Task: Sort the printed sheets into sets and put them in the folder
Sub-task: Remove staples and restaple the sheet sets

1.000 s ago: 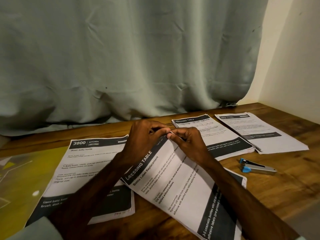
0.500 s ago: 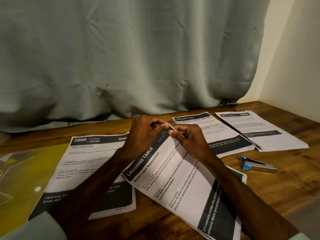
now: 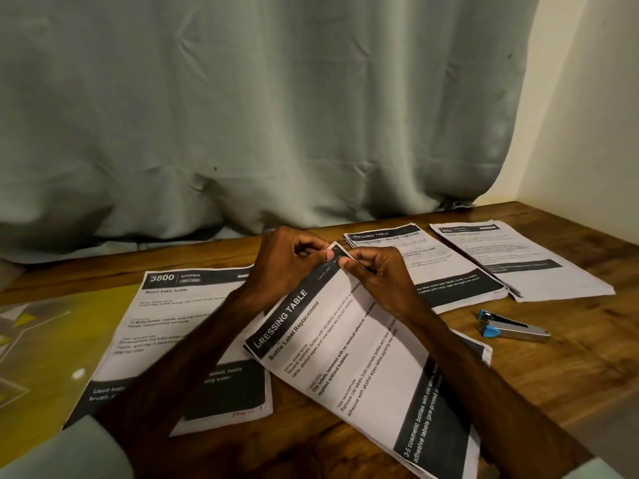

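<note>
- Both hands meet at the far corner of one set of sheets. The left hand (image 3: 287, 261) and the right hand (image 3: 377, 278) each pinch that corner between thumb and curled fingers, apparently squaring or parting its pages.
- The held set (image 3: 363, 357), headed "Dressing Table – Bottle Label Replacement", slopes from the hands toward 5 o'clock, and its lower part lies on the wooden table (image 3: 570, 375).
- At 8 o'clock from the hands a "Kitchen" pile (image 3: 179, 326) lies flat. Its left edge overlaps what looks like the yellow-green folder (image 3: 52, 333) at 9 o'clock.
- At 3 o'clock sits a second "Dressing Table" pile (image 3: 432, 267), with a fourth pile (image 3: 525, 264) just beside it, farther right.
- A small stapler (image 3: 511, 326) rests at 4 o'clock, near the papers but apart from them.
- Sorting appears well advanced, with four groups laid out on the table. No sheets can be seen inside the folder, so the filing appears to remain.
</note>
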Motion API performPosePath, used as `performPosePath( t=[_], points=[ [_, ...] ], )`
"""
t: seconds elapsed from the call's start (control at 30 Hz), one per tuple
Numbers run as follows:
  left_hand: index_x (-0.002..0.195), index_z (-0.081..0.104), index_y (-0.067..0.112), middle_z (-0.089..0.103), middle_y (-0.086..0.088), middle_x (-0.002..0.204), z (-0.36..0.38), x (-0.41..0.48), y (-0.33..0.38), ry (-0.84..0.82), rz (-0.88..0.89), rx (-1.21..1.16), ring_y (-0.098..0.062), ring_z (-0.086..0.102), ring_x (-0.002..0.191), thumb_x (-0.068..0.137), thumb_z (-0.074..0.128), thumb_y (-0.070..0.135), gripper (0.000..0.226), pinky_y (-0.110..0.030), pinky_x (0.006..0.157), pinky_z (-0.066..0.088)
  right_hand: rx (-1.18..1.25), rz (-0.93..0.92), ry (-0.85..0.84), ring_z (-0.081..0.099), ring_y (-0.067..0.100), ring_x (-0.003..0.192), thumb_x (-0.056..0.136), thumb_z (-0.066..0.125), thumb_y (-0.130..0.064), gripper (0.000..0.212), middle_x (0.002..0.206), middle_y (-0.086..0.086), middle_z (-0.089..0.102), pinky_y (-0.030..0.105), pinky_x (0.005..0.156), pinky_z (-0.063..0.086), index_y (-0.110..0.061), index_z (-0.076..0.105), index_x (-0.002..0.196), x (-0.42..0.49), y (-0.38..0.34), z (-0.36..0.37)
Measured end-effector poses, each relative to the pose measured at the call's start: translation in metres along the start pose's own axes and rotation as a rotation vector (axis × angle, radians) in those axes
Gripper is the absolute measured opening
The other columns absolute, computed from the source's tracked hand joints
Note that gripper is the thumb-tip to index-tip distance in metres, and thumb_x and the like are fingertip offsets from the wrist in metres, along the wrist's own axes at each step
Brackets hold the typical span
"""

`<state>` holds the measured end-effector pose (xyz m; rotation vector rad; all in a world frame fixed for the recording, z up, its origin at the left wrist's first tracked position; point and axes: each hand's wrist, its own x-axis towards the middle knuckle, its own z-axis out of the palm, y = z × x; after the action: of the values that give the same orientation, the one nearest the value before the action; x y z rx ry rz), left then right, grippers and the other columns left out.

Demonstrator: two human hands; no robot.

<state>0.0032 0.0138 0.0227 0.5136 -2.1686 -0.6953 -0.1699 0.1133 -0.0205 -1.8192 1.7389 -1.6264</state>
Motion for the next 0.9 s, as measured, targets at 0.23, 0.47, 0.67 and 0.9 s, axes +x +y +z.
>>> performPosePath(
  t=[0.23,0.47,0.67,0.9],
  points=[
    [0.102,0.08,0.013,0.07,0.013,0.088,0.001,0.0,0.006,0.029,-0.009,0.063,0.019,0.061,0.067,0.086,0.081,0.016,0.017,-0.002,0.061,0.045,0.042,0.028,-0.011,0.073,0.007,0.082,0.098,0.066,-0.016,0.015,0.094,-0.004,0.078,0.015,0.07,0.053,-0.011,0.077,0.106,0.0,0.001,-0.002],
    [0.099,0.079,0.014,0.073,0.009,0.079,0.004,-0.002,0.005,-0.007,-0.086,-0.029,0.005,0.068,0.063,0.086,0.08,0.018,0.013,-0.008,0.056,0.05,0.046,0.057,0.021,0.073,0.01,0.081,0.098,0.066,-0.016,0.013,0.091,-0.007,0.078,0.018,0.07,0.055,-0.012,0.078,0.103,0.0,0.002,-0.003],
    [0.1,0.08,0.013,0.078,0.0,0.09,0.009,-0.005,0.002,0.039,-0.069,0.0,0.011,0.066,0.062,0.085,0.081,0.016,0.016,-0.007,0.056,0.05,0.031,0.117,-0.025,0.074,0.011,0.084,0.098,0.066,-0.019,0.015,0.092,-0.005,0.078,0.02,0.072,0.057,-0.01,0.077,0.105,0.001,0.004,-0.004],
    [0.104,0.08,0.015,0.079,0.002,0.095,0.011,-0.006,0.005,0.027,-0.072,0.034,0.009,0.066,0.066,0.087,0.079,0.019,0.017,-0.005,0.058,0.048,-0.03,0.194,0.128,0.07,0.01,0.105,0.096,0.065,-0.044,0.029,0.11,-0.011,0.076,0.039,0.089,0.06,-0.023,0.076,0.113,-0.008,-0.003,-0.027]
  ],
)
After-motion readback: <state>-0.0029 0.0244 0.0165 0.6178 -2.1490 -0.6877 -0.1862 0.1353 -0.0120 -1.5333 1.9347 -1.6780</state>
